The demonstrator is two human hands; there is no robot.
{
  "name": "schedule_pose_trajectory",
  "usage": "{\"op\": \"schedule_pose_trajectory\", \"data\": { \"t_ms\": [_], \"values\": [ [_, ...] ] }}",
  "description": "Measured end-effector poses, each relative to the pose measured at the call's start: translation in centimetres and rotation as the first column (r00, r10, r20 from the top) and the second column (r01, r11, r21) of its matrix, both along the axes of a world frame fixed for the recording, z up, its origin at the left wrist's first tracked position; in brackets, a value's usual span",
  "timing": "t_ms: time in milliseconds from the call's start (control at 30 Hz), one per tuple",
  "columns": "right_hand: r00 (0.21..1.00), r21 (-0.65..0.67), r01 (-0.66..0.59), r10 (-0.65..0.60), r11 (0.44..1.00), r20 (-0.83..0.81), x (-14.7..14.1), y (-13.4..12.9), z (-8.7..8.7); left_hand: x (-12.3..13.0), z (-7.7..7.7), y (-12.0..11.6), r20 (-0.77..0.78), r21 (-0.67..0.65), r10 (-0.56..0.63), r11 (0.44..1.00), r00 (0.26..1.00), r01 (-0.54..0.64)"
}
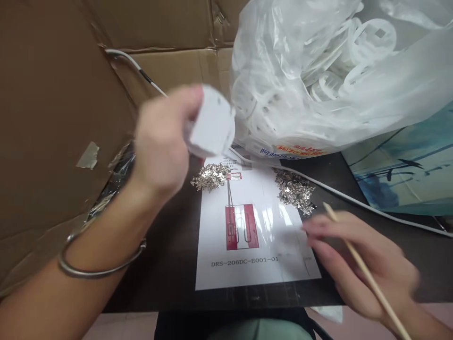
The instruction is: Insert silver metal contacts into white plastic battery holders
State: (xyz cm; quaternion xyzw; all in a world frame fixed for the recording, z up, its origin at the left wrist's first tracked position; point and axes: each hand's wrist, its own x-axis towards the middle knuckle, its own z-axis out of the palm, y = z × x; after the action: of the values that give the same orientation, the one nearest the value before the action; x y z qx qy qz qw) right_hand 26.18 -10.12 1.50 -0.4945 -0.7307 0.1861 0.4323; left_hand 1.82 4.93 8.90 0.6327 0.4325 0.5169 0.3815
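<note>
My left hand (163, 137), a little blurred, grips a white round plastic part (214, 120) and holds it up above the far end of a printed sheet (212, 271). In my right hand (368, 259) a thin wooden stick (364, 267) lies across the fingers, its tip pointing up and left. Thumb and forefinger of that hand come together over the sheet's right edge; whether a small piece sits between them I cannot tell. Near its tip is a pile of small shiny metal pieces (295, 191). A second metal pile (211, 177) lies below the round part.
A big clear plastic bag (276, 108) full of white round parts fills the back right. Cardboard walls (46, 118) stand left and behind. A white cable (347, 193) crosses the dark table (166, 264). A blue patterned surface (406, 165) is at right.
</note>
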Motion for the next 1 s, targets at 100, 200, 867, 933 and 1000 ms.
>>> {"op": "schedule_pose_trajectory", "data": {
  "t_ms": [100,200,867,933,1000],
  "values": [
    [0.998,-0.124,-0.060,0.057,0.990,-0.027,-3.3,4.5,1.1,-1.0,-3.3,-2.5,0.047,-0.278,-0.141,0.949,0.989,0.149],
    [0.965,-0.365,-0.188,0.101,0.912,-0.243,-5.2,6.6,1.2,-1.8,-5.7,-3.9,0.049,-0.433,-0.280,0.859,0.959,0.273],
    [0.944,-0.282,-0.167,0.236,0.945,0.232,-9.7,14.2,-2.5,-3.5,-5.8,-3.7,-0.017,-0.730,-0.876,0.340,0.482,0.593],
    [0.936,-0.271,-0.159,0.232,0.949,0.263,-9.7,14.2,-2.6,-3.8,-5.7,-4.1,-0.198,-0.669,-0.858,0.472,0.474,0.574],
    [0.930,-0.258,-0.168,0.240,0.952,0.280,-9.7,14.2,-2.8,-3.9,-5.8,-4.3,-0.345,-0.564,-0.819,0.572,0.459,0.596]
  ]
}}
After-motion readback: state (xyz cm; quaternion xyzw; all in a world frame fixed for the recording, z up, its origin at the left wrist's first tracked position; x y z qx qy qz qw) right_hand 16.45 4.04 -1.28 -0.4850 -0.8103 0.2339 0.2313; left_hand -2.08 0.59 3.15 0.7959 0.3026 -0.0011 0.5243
